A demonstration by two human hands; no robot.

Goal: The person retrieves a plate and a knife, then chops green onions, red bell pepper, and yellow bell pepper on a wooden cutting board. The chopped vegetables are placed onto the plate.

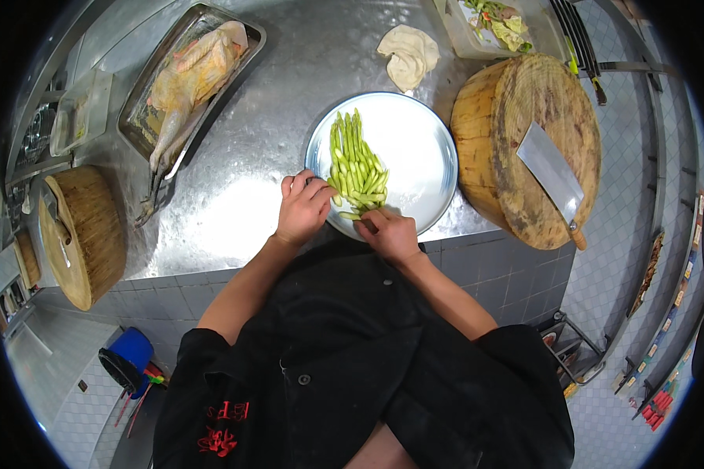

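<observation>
A round white plate with a blue rim (pixel 425 164) lies near the front edge of the steel counter. On its left half are green asparagus pieces (pixel 358 161), tips pointing away from me and short cut pieces nearer to me. My left hand (pixel 306 205) is at the plate's left rim, its fingertips touching the pieces at the left side of the pile. At the near end of the pile, my right hand (pixel 387 231) has its fingers bent at the lowest pieces. Whether either hand grips a piece is hidden by the fingers.
A cleaver (pixel 550 170) lies on the round wooden chopping block (pixel 504 193) at right. A crumpled cloth (pixel 409 55) lies beyond the plate. A plucked bird (pixel 196 82) rests in a metal tray (pixel 258 44). Another wooden block (pixel 102 234) holds a knife at left.
</observation>
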